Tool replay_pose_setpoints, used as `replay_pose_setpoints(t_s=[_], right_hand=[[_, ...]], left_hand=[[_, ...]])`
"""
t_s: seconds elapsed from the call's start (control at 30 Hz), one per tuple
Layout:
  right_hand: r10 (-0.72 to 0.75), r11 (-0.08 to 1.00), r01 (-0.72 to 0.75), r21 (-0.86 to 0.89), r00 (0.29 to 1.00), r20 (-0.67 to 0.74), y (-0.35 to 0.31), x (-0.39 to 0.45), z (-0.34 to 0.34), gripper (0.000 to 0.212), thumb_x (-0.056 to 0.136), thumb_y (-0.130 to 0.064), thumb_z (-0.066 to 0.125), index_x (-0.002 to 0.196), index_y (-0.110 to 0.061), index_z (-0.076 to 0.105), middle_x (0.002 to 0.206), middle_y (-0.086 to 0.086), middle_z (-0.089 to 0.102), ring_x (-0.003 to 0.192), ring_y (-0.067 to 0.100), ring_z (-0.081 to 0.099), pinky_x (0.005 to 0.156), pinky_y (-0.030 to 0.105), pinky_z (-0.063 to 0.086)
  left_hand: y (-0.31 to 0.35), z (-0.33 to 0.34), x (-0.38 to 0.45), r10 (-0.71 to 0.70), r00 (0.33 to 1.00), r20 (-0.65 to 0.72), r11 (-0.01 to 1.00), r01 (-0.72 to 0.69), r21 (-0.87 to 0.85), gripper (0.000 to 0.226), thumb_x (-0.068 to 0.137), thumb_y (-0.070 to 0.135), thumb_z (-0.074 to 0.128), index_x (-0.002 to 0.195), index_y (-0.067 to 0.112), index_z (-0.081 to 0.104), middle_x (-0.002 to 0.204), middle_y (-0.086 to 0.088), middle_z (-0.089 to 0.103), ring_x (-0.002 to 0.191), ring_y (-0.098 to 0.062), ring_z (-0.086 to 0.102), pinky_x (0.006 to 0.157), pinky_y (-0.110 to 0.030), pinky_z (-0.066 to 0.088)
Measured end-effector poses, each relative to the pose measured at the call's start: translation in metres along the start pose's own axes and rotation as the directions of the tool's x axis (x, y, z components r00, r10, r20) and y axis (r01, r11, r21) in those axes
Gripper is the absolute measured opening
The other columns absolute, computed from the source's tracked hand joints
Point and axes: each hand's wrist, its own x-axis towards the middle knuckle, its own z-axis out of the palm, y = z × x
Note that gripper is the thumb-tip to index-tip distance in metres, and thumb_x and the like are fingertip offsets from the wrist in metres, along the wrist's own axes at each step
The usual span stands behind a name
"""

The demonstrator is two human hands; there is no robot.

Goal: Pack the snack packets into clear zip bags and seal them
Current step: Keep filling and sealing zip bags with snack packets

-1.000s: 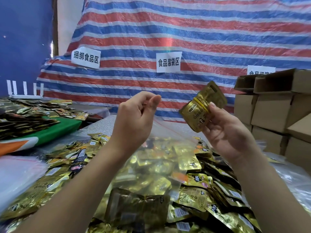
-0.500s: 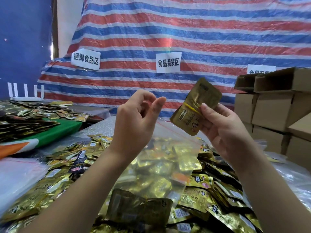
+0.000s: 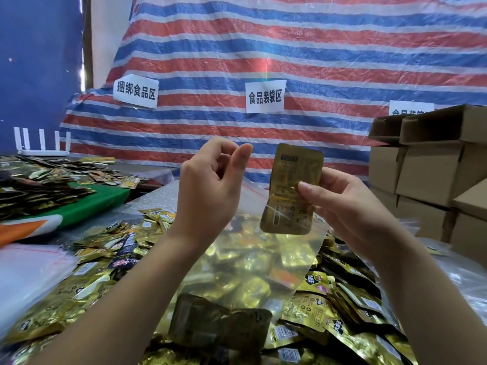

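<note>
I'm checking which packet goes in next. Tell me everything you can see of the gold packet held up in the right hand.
The gold packet is a flat, shiny foil-like pouch with rounded corners and faint dark print too blurred to read. It stands nearly upright. Its lower half sits behind the film of the clear zip bag, apparently in the bag's mouth, its top above the rim. The right hand pinches its right edge, thumb in front. The left hand holds the bag's rim beside it.

Gold foil snack packets (image 3: 311, 309); red, blue and white striped tarpaulin (image 3: 316, 48); brown cardboard boxes (image 3: 432, 175); green cloth (image 3: 97, 204); white signs (image 3: 265, 99) with black lettering
</note>
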Motion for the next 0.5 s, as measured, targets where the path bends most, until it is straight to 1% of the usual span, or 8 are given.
replay_pose_setpoints(t_s=[0.07, 0.13, 0.2, 0.27, 0.3, 0.37, 0.43, 0.5], right_hand=[[0.013, 0.998, -0.012, -0.054, 0.999, 0.035, 0.000, 0.000, -0.001, 0.034, 0.075, -0.028, 0.077, 0.106, -0.016, 0.077, 0.111, 0.011, 0.075, 0.104, 0.025, 0.071, 0.090, 0.032, 0.057], [0.033, 0.996, -0.027, -0.087, 0.997, 0.064, 0.001, 0.000, -0.002, 0.029, 0.078, -0.022, 0.076, 0.106, -0.015, 0.076, 0.110, 0.011, 0.075, 0.104, 0.025, 0.071, 0.093, 0.036, 0.056], [0.066, 0.991, -0.054, -0.126, 0.993, 0.094, -0.001, -0.002, -0.001, 0.031, 0.076, -0.018, 0.072, 0.107, -0.013, 0.075, 0.109, 0.010, 0.075, 0.102, 0.024, 0.072, 0.091, 0.034, 0.057], [0.110, 0.971, -0.078, -0.225, 0.985, 0.135, -0.004, -0.004, 0.000, 0.033, 0.077, -0.016, 0.071, 0.110, -0.011, 0.072, 0.107, 0.008, 0.076, 0.101, 0.023, 0.072, 0.089, 0.029, 0.057], [0.134, 0.958, -0.086, -0.275, 0.978, 0.159, -0.006, -0.005, 0.001, 0.033, 0.079, -0.016, 0.070, 0.111, -0.011, 0.072, 0.106, 0.008, 0.076, 0.101, 0.024, 0.072, 0.090, 0.031, 0.057], [0.186, 0.928, -0.107, -0.356, 0.963, 0.195, -0.011, -0.008, 0.004, 0.029, 0.081, -0.018, 0.069, 0.110, -0.010, 0.073, 0.104, 0.010, 0.076, 0.101, 0.028, 0.072, 0.093, 0.040, 0.057], [0.233, 0.890, -0.119, -0.441, 0.948, 0.215, -0.017, -0.010, 0.007, 0.024, 0.085, -0.015, 0.071, 0.108, -0.009, 0.073, 0.101, 0.012, 0.076, 0.099, 0.031, 0.072, 0.094, 0.048, 0.055], [0.262, 0.829, -0.088, -0.552, 0.934, 0.245, -0.021, -0.011, 0.013, 0.018, 0.091, -0.011, 0.069, 0.109, -0.009, 0.073, 0.099, 0.009, 0.077, 0.095, 0.027, 0.073, 0.091, 0.051, 0.056]], left_hand=[[0.000, -0.001, 0.000, 0.001, 1.000, 0.000, 1.000, -0.001, -0.001, 0.022, 0.098, 0.029, 0.056, 0.082, 0.014, 0.056, 0.055, 0.002, 0.048, 0.048, -0.021, 0.042, 0.045, -0.029, 0.032], [0.000, -0.001, 0.001, -0.001, 1.000, 0.000, 1.000, 0.001, -0.006, 0.021, 0.099, 0.030, 0.056, 0.082, 0.016, 0.056, 0.055, 0.003, 0.048, 0.047, -0.020, 0.042, 0.044, -0.029, 0.032], [0.000, 0.000, 0.001, -0.007, 1.000, -0.004, 1.000, 0.006, -0.006, 0.021, 0.098, 0.031, 0.056, 0.082, 0.017, 0.055, 0.054, 0.000, 0.049, 0.047, -0.021, 0.043, 0.044, -0.031, 0.032], [0.000, 0.000, 0.001, -0.009, 1.000, -0.003, 1.000, 0.009, -0.005, 0.021, 0.098, 0.031, 0.057, 0.082, 0.017, 0.056, 0.056, -0.004, 0.052, 0.047, -0.022, 0.044, 0.044, -0.032, 0.033], [0.000, 0.000, 0.001, -0.008, 1.000, 0.000, 1.000, 0.008, -0.005, 0.021, 0.098, 0.031, 0.058, 0.082, 0.017, 0.056, 0.057, -0.005, 0.053, 0.048, -0.022, 0.045, 0.044, -0.032, 0.034], [0.001, 0.001, 0.001, -0.004, 1.000, 0.007, 1.000, 0.004, -0.001, 0.020, 0.097, 0.031, 0.059, 0.083, 0.016, 0.057, 0.058, -0.006, 0.055, 0.049, -0.023, 0.047, 0.045, -0.032, 0.035], [0.001, 0.001, 0.001, 0.003, 1.000, 0.027, 1.000, -0.003, 0.002, 0.021, 0.096, 0.031, 0.059, 0.083, 0.014, 0.058, 0.058, -0.008, 0.055, 0.049, -0.023, 0.046, 0.044, -0.032, 0.036], [0.002, 0.002, 0.000, 0.014, 0.998, 0.059, 1.000, -0.014, 0.004, 0.024, 0.096, 0.031, 0.059, 0.083, 0.011, 0.059, 0.057, -0.008, 0.054, 0.048, -0.022, 0.046, 0.044, -0.031, 0.036]])
